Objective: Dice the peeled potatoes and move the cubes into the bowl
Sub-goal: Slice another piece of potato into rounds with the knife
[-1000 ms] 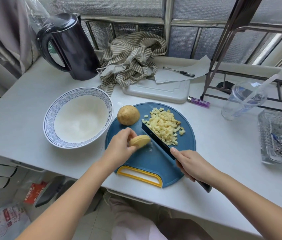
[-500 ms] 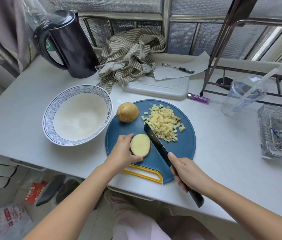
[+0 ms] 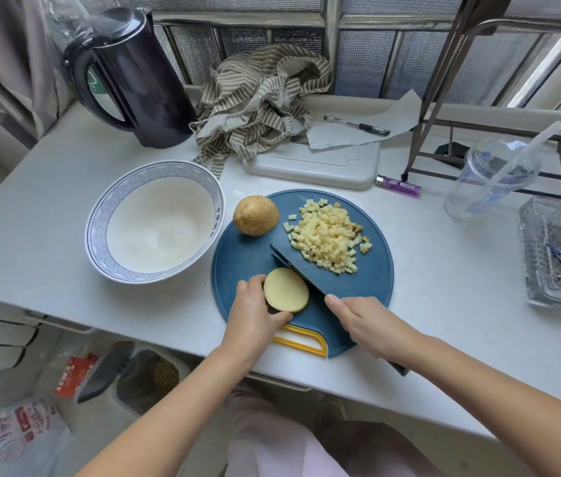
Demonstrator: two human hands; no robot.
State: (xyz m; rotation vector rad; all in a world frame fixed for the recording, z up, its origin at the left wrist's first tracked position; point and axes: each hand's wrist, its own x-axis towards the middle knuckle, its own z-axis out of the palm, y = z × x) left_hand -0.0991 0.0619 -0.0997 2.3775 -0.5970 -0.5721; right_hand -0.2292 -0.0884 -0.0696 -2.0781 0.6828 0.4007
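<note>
The left hand (image 3: 255,313) is gripping a potato half (image 3: 286,290) near the front of the round blue cutting board (image 3: 373,280), fingers and thumb curling round its rounded back while the pale cut face is tilting up toward the camera. The right hand (image 3: 370,321) is clenching the handle of a dark kitchen knife (image 3: 298,268), its blade lying along the half's right edge; whether steel is touching flesh I cannot tell. A second potato half (image 3: 256,215) is sitting dome up at the board's far left, and a heap of potato cubes (image 3: 329,237) is lying on the far right, just beyond the blade. The patterned bowl (image 3: 100,215) is standing just left of the board, showing no cubes inside.

Raw potato is likely behaving as a dense, stiff thing that is resisting the blade and then splitting cleanly. Its cut face is probably weeping starch and turning slick, and the domed side is wanting to roll. So the safer hold, as I judge it, is cut face down on the board, fingertips pressing the crown and tucking back from the edge. The cubes are small, light and loose, apt to be clinging to the blade. Scooping them on the flat of the knife, or sliding them off the board's rim, is looking better than pinching them
</note>
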